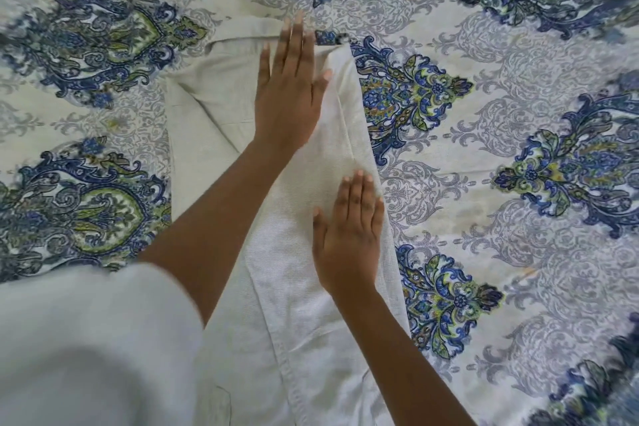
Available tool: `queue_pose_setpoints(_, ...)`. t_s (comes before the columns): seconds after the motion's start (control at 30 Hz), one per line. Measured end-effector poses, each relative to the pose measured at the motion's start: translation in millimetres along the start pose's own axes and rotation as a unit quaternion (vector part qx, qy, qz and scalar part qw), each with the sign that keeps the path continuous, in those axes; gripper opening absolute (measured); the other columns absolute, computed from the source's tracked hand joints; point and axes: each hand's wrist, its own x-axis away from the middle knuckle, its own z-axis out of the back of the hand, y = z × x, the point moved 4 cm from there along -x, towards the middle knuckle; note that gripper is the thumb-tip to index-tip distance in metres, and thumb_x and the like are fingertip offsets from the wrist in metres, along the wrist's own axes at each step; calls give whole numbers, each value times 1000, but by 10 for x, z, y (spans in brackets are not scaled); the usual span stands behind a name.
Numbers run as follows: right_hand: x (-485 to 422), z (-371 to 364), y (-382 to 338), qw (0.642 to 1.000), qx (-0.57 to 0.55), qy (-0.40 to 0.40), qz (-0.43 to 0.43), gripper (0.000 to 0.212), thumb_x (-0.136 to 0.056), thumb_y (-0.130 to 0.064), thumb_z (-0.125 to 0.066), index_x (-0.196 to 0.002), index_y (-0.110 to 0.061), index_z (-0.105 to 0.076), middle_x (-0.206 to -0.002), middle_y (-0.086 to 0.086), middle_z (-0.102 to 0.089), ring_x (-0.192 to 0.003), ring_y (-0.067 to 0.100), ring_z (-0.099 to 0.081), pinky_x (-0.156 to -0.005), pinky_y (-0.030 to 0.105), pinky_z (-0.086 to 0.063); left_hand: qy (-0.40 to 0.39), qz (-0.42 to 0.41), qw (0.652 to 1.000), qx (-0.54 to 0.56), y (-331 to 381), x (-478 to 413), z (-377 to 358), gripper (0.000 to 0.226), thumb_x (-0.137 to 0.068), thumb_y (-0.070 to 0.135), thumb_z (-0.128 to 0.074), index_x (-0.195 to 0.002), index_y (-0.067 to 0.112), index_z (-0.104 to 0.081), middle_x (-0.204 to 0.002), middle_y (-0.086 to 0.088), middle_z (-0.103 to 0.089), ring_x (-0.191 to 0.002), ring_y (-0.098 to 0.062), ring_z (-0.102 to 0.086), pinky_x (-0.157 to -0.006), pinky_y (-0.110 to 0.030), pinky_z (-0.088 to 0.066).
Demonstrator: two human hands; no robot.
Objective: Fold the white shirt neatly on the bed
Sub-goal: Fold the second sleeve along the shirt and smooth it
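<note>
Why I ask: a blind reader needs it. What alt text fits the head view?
A left hand and a right hand press flat on a white shirt folded into a long strip, on a bed covered in blue-and-green paisley print.

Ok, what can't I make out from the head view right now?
Head view only.
Near end of the white shirt: cut off by the bottom edge.
Its near left side: hidden by the sleeve.
Folds under the left hand and right hand: covered.
Corners of the bedspread: blurred.

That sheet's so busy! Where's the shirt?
Head view, centre: the shirt lies flat on the sheet, under both hands, left hand at its far end, right hand nearer.
</note>
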Motion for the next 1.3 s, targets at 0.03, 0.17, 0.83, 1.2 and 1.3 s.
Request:
queue_pose_setpoints(0.03, -40, 17, 2, 1000, -1, 1, 6, 57, -93, -34, -32, -138, 1, -39, -147, 19, -36, -139, 32, -30, -113, 42, -15, 4, 0, 999, 33, 13, 101, 37, 55, -99, 34, -19, -146, 6, -25, -155, -11, -22, -145, -24, -17, -117, -38, -9)
queue_pose_setpoints(0.17, -117, -40, -30, 999, 9, -18, 49, 54, -91, -29, -32, -134, 1, -45, -145, 20, -39, -137, 32, -34, -112, 43, -15, -126, -162, 979, 14, 139, 437, -158, 68, -89, 38, -5, -147, 8, -23, -156, -8, -21, -145, -20, -14, -117, -36, -5)
queue_pose_setpoints(0.83, 232, -105, -342, 995, 29, -80, 61, 70, -85, -40, -31, -132, 10, -42, -142, 27, -39, -136, 38, -34, -111, 44, -18, -189, -191, 963, -8, -54, 1433, -88, 59, -94, 41, -2, -149, 21, -2, -158, 4, -2, -143, -9, 7, -116, -36, 6)
queue_pose_setpoints(1.2, 1202, 191, 263, 993, 90, -75, -7, 72, -90, -47, -30, -137, 7, -36, -146, 26, -33, -139, 35, -24, -112, 47, -14, -108, -117, 984, -78, 80, 1996, -25, 61, -96, 39, -10, -148, 7, -10, -157, -7, -14, -144, -17, -2, -118, -41, 0)
queue_pose_setpoints(1.3, 1243, 97, 46, 993, 72, -93, 28, 70, -92, -46, -30, -140, 5, -32, -149, 23, -29, -141, 32, -22, -114, 46, -13, -140, -172, 973, -69, 108, 2218, -142, 59, -98, 39, -13, -149, 9, -14, -157, -8, -14, -145, -19, -9, -118, -38, -6)
